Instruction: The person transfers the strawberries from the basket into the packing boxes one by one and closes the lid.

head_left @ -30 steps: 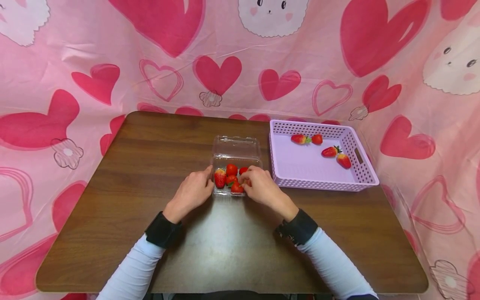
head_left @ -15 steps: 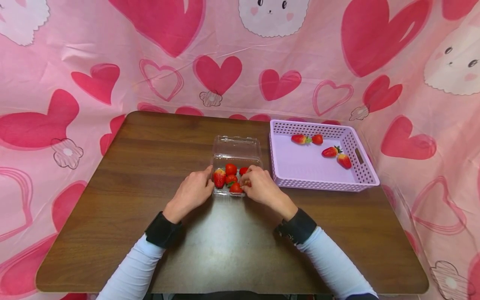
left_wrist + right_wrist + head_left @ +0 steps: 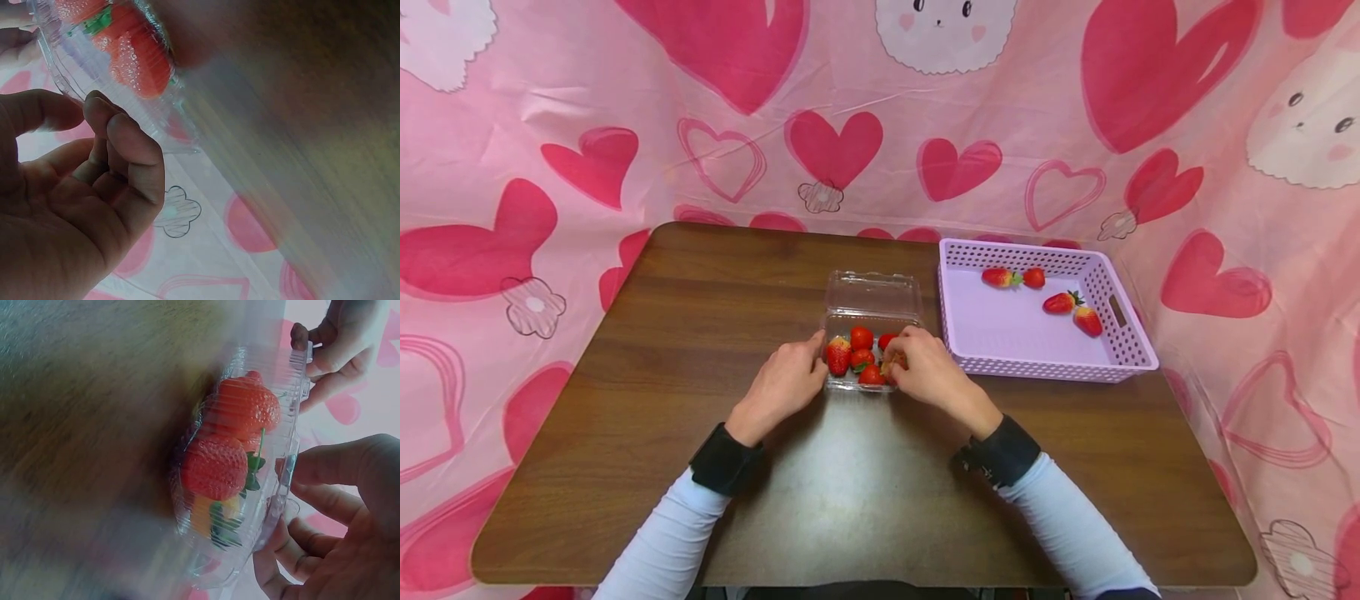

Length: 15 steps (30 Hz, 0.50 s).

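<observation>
1. Shifted slightly to the right since the earlier head frames: the right hand (image 3: 928, 371), its fingertips moving only a little over the same container. The left hand (image 3: 784, 379) keeps its place at the container's left side.
2. The left hand's fingers pinch the rim of the clear plastic container (image 3: 846, 386), with the thumb on one side of the rim and the other fingers bent.
3. The right hand reaches over the container's right side, its fingers bent and partly apart, the tips down at the fruit and the rim. I cannot tell whether they grip a strawberry.
4. The container sits on the brown table (image 3: 760, 283), between the hands. Its see-through lid (image 3: 874, 293) is folded back at the far side.
5. At least five strawberries (image 3: 838, 357) lie in the container, some touching one another; a yellowish one with green leaves (image 3: 224, 528) shows near the right hand in the right wrist view.
6. To the right stands a lilac basket (image 3: 1030, 367) with holed walls. Four more strawberries (image 3: 1061, 303) lie in it, in two pairs.
7. Dark bands (image 3: 726, 460) circle both wrists above white sleeves (image 3: 666, 533). Pink cloth (image 3: 737, 83) printed with hearts hangs behind the table.
</observation>
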### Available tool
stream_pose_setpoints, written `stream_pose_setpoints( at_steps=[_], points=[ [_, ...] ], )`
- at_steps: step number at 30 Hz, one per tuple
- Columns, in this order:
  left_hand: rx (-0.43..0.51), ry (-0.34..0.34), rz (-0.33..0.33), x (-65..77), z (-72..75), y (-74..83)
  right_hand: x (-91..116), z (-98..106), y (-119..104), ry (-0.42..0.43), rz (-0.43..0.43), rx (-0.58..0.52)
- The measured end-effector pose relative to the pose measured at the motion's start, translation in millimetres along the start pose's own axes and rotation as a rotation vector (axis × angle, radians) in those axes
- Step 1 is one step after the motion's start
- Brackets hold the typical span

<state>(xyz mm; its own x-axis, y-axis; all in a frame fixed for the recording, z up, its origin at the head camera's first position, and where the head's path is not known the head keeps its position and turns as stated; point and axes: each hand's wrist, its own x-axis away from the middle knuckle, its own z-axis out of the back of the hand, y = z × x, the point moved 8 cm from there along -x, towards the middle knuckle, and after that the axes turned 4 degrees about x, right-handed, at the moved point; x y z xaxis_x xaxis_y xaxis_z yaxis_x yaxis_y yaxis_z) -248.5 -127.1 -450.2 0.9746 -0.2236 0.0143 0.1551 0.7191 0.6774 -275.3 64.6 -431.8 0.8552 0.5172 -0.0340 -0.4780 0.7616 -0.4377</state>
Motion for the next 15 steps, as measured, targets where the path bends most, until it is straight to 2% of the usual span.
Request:
stream_pose_setpoints(
  at_steps=[9, 15],
  points=[
    [-0.004, 0.0, 0.001, 0.7, -0.2, 1.1, 0, 13, 1, 0.078, 0.026, -0.036],
    [-0.022, 0.003, 0.007, -0.5, -0.2, 1.4, 1, 27, 6, 0.105, 0.005, -0.061]
  ],
)
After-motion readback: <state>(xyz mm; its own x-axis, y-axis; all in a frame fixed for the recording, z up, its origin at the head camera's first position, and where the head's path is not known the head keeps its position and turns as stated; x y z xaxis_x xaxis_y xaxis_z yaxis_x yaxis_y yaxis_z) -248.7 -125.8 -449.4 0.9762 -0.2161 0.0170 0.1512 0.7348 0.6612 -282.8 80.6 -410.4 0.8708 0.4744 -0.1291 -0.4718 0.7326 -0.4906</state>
